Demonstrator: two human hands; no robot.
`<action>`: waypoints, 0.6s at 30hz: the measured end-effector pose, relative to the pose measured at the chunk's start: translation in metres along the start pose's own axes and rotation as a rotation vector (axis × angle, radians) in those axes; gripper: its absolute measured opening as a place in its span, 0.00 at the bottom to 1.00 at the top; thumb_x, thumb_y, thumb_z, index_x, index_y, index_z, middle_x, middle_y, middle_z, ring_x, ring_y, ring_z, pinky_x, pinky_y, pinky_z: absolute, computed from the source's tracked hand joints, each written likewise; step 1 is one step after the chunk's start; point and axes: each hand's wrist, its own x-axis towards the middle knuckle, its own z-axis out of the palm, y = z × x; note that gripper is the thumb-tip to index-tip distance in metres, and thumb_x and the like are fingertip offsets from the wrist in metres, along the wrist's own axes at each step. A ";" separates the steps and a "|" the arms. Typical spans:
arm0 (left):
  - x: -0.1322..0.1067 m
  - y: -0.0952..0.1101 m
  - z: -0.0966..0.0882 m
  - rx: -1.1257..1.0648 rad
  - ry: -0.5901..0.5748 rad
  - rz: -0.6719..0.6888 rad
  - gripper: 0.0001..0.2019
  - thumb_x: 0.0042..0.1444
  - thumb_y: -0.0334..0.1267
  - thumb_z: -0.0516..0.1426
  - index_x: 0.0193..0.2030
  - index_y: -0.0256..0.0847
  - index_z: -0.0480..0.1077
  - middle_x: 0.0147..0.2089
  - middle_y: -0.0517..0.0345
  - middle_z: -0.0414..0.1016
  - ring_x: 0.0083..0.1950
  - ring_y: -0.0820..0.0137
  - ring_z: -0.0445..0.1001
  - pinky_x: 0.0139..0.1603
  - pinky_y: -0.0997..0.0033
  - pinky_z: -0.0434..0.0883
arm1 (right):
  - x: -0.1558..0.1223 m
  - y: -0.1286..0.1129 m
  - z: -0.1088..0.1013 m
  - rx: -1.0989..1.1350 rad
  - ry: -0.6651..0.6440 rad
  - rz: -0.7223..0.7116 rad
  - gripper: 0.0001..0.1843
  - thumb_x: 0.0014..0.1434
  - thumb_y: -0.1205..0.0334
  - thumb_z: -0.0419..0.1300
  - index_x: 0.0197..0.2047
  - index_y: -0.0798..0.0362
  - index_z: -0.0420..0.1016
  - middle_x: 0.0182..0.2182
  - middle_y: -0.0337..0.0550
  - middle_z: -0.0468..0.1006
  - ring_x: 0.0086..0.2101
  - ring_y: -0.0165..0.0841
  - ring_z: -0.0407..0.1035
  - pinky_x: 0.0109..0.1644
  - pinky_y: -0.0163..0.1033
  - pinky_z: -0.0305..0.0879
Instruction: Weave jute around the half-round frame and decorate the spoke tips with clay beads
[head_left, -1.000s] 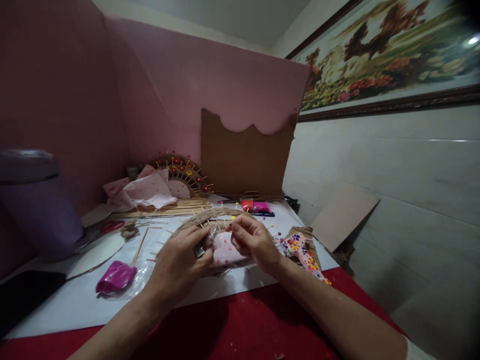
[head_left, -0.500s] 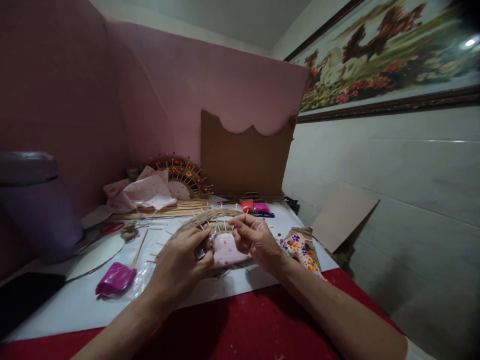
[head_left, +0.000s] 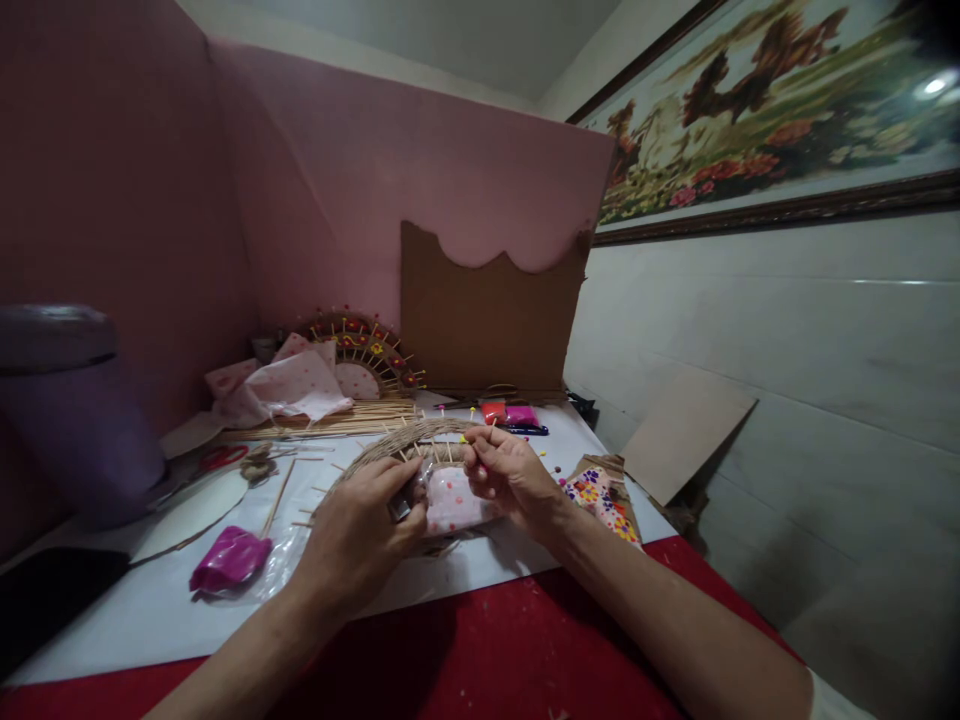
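Note:
A woven straw fan-shaped piece (head_left: 405, 441) with thin sticks poking out lies on the white sheet (head_left: 465, 575). Its middle is covered with pink dotted fabric (head_left: 450, 500). My left hand (head_left: 360, 530) is closed on a small grey object pressed against the fabric's left edge; I cannot make out what it is. My right hand (head_left: 506, 475) pinches at a stick on the piece's upper right rim, fingers curled together.
A purple bin (head_left: 67, 410) stands at the left. Pink clay in plastic (head_left: 229, 558), red scissors (head_left: 221, 455), loose sticks (head_left: 337, 418), a finished decorated fan (head_left: 364, 350), pink cloth (head_left: 289, 385), a flowered glue gun (head_left: 600, 500) and cardboard (head_left: 487, 310) surround the work.
My right hand has shifted slightly up and toward the rim of the straw piece. The left hand has stayed in place.

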 end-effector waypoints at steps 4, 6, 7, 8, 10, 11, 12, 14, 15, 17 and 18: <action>0.000 0.000 0.001 -0.004 -0.012 -0.007 0.14 0.53 0.34 0.53 0.46 0.38 0.71 0.40 0.51 0.75 0.41 0.62 0.72 0.42 0.57 0.70 | -0.001 0.000 0.001 -0.035 -0.020 0.007 0.13 0.53 0.54 0.62 0.34 0.55 0.70 0.18 0.30 0.62 0.16 0.19 0.44 0.18 0.28 0.40; -0.001 0.000 0.001 0.000 -0.012 -0.007 0.15 0.53 0.34 0.53 0.47 0.38 0.71 0.41 0.50 0.75 0.42 0.62 0.72 0.42 0.56 0.70 | -0.001 0.000 0.001 -0.047 -0.011 0.009 0.13 0.52 0.54 0.63 0.35 0.55 0.71 0.19 0.31 0.64 0.16 0.19 0.46 0.19 0.28 0.42; -0.001 0.000 0.001 0.005 -0.011 -0.006 0.15 0.53 0.34 0.53 0.47 0.38 0.71 0.42 0.50 0.75 0.43 0.62 0.71 0.43 0.56 0.70 | -0.001 -0.001 0.002 -0.047 -0.005 0.008 0.13 0.51 0.55 0.64 0.36 0.55 0.71 0.21 0.33 0.66 0.17 0.20 0.49 0.19 0.28 0.43; -0.001 0.000 0.001 0.009 -0.010 -0.003 0.16 0.52 0.33 0.53 0.48 0.37 0.70 0.42 0.49 0.75 0.43 0.62 0.72 0.43 0.56 0.69 | -0.001 -0.001 0.002 -0.043 0.000 0.007 0.13 0.51 0.57 0.65 0.36 0.55 0.72 0.22 0.34 0.68 0.18 0.20 0.51 0.19 0.28 0.45; -0.001 0.000 0.001 0.018 -0.003 0.005 0.16 0.52 0.33 0.53 0.48 0.37 0.70 0.43 0.49 0.75 0.44 0.61 0.72 0.44 0.55 0.69 | 0.000 -0.001 0.001 -0.034 0.002 0.003 0.14 0.49 0.58 0.66 0.38 0.55 0.72 0.24 0.36 0.69 0.20 0.21 0.55 0.20 0.28 0.46; -0.001 0.000 0.001 0.022 0.000 0.010 0.16 0.52 0.33 0.53 0.48 0.37 0.70 0.43 0.49 0.75 0.43 0.61 0.72 0.44 0.55 0.69 | 0.000 -0.001 0.001 -0.032 0.002 0.003 0.15 0.48 0.59 0.67 0.38 0.55 0.72 0.25 0.36 0.70 0.20 0.21 0.56 0.21 0.28 0.47; -0.001 0.000 0.001 0.026 0.003 0.015 0.16 0.52 0.33 0.53 0.48 0.37 0.70 0.43 0.49 0.75 0.43 0.61 0.72 0.44 0.55 0.70 | 0.000 -0.001 0.000 -0.032 0.003 0.004 0.15 0.48 0.60 0.67 0.39 0.55 0.72 0.25 0.36 0.70 0.20 0.21 0.56 0.21 0.27 0.47; -0.001 -0.001 0.002 0.035 0.003 0.021 0.16 0.52 0.33 0.53 0.48 0.37 0.70 0.43 0.49 0.75 0.43 0.61 0.72 0.43 0.55 0.70 | -0.001 -0.001 0.000 -0.035 0.008 0.005 0.15 0.47 0.60 0.68 0.37 0.54 0.71 0.25 0.36 0.70 0.21 0.21 0.56 0.22 0.28 0.48; -0.001 -0.002 0.003 0.039 -0.001 0.024 0.16 0.52 0.33 0.53 0.48 0.37 0.70 0.43 0.49 0.75 0.43 0.61 0.72 0.43 0.56 0.70 | -0.001 -0.001 0.000 -0.037 0.008 0.003 0.14 0.47 0.60 0.68 0.36 0.54 0.71 0.25 0.36 0.70 0.21 0.22 0.56 0.23 0.28 0.49; -0.001 -0.003 0.004 0.049 -0.007 0.028 0.16 0.51 0.33 0.54 0.48 0.38 0.70 0.42 0.50 0.75 0.42 0.62 0.72 0.42 0.56 0.70 | -0.001 0.000 0.001 -0.043 0.001 -0.005 0.14 0.48 0.58 0.67 0.35 0.54 0.71 0.25 0.36 0.69 0.21 0.22 0.55 0.22 0.29 0.47; -0.002 -0.004 0.004 0.054 -0.004 0.029 0.16 0.51 0.33 0.54 0.48 0.39 0.70 0.42 0.50 0.75 0.42 0.62 0.72 0.42 0.57 0.71 | -0.001 0.000 0.001 -0.049 -0.003 -0.008 0.14 0.48 0.56 0.67 0.34 0.55 0.70 0.24 0.35 0.69 0.20 0.21 0.53 0.22 0.29 0.46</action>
